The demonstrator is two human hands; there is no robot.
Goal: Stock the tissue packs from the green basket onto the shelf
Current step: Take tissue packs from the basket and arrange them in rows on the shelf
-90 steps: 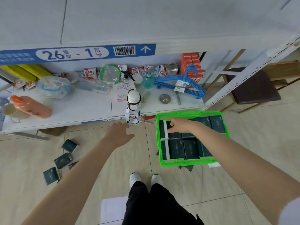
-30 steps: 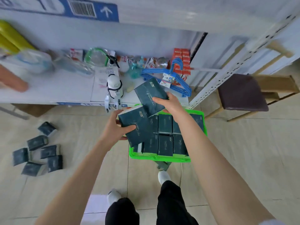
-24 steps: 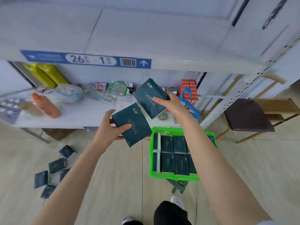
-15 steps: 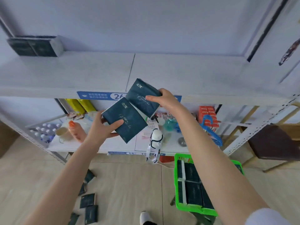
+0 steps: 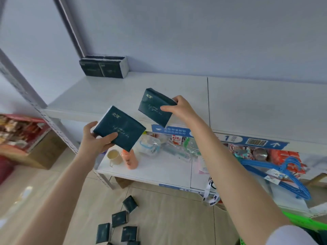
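White shelf board across mid-frame, our left hand grips one dark green wrapped tissue pack, our right hand pinches a second pack.

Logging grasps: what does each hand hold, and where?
Left hand: tissue pack, by its lower left corner. Right hand: second pack, by its right edge.

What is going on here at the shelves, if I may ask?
A person is stocking the upper shelf. The left hand holds one tissue pack, the right hand a second pack, both raised before it, neither set down yet. A few stocked packs stand at its back left corner; several loose packs lie on the floor.
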